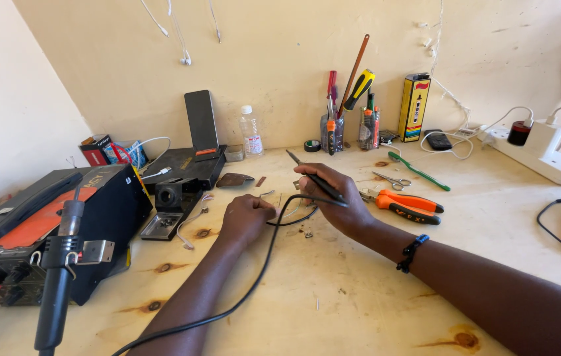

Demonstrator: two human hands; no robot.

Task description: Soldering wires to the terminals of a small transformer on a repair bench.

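Note:
My right hand grips a thin black soldering iron like a pen, its tip pointing up and to the left. The iron's black cable loops under the hand and runs toward the near edge of the wooden bench. My left hand rests closed on the bench just left of the right hand, pressing on something small that it hides. A few tiny parts lie on the wood between the two hands.
A black rework station with a hot-air handle stands at the left. Orange pliers, small scissors and a green toothbrush lie to the right. Tool cups, a bottle and a power strip line the wall.

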